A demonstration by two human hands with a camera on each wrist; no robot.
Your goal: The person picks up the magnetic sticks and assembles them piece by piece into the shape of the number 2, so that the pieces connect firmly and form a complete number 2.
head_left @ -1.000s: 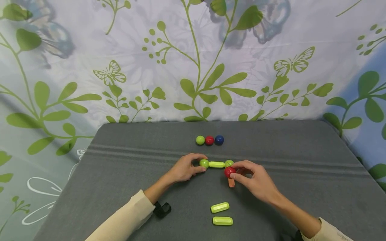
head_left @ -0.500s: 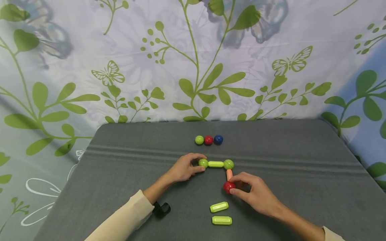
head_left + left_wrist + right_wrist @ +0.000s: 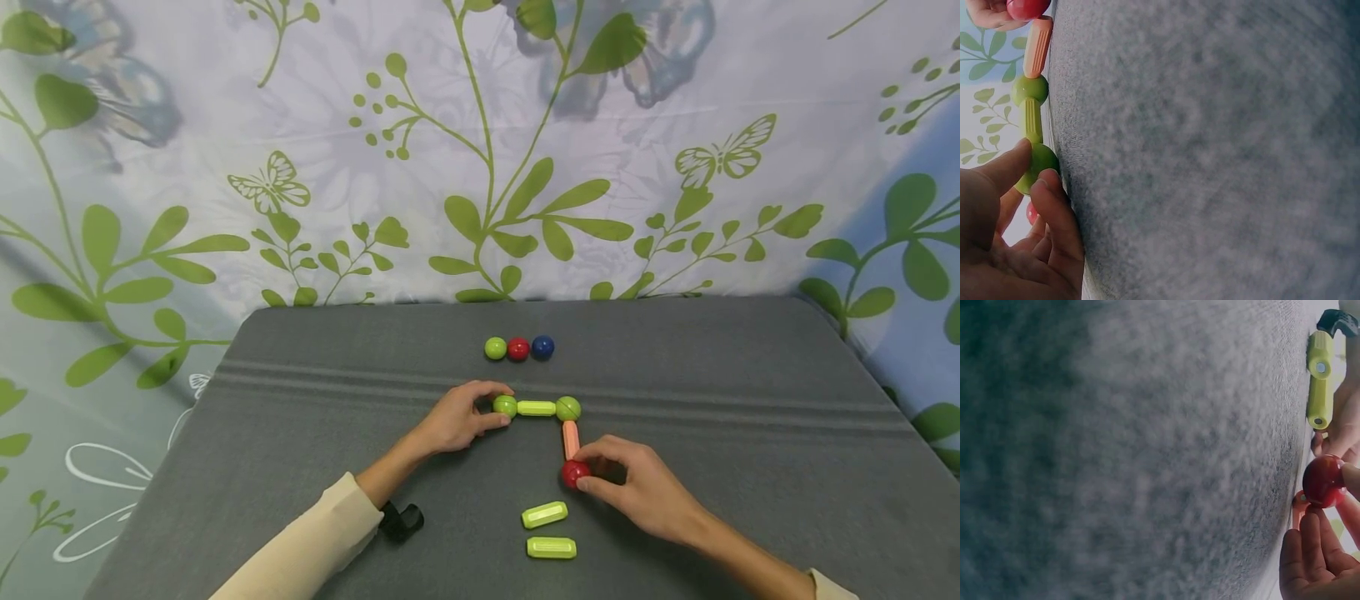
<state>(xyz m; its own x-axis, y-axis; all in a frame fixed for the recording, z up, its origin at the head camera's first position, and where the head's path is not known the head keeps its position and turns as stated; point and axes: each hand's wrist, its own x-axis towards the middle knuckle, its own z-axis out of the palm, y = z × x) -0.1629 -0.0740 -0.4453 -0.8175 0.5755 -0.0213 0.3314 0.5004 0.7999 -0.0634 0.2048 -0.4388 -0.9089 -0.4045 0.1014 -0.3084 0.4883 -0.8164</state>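
- Head view: the right grip (image 3: 633, 477) pinches a red ball (image 3: 575, 475) at the near end of an orange rod (image 3: 571, 439); a sideways shove could swing that rod about the green corner ball (image 3: 567, 408) beyond the grip. Loose green rods, one (image 3: 544, 514) and another (image 3: 551, 547), lie just left of it, easily bumped by a dragging finger.
- Left wrist view: the left grip (image 3: 1019, 262) pinches the green end ball (image 3: 1043, 161), steadying the joining green rod (image 3: 1032, 119); slackening might let everything slide.
- Right wrist view: a bare rod tip (image 3: 1302, 497) shows beside the grip's ball; whether they touch, I can't tell. Released off-centre, it could roll away.
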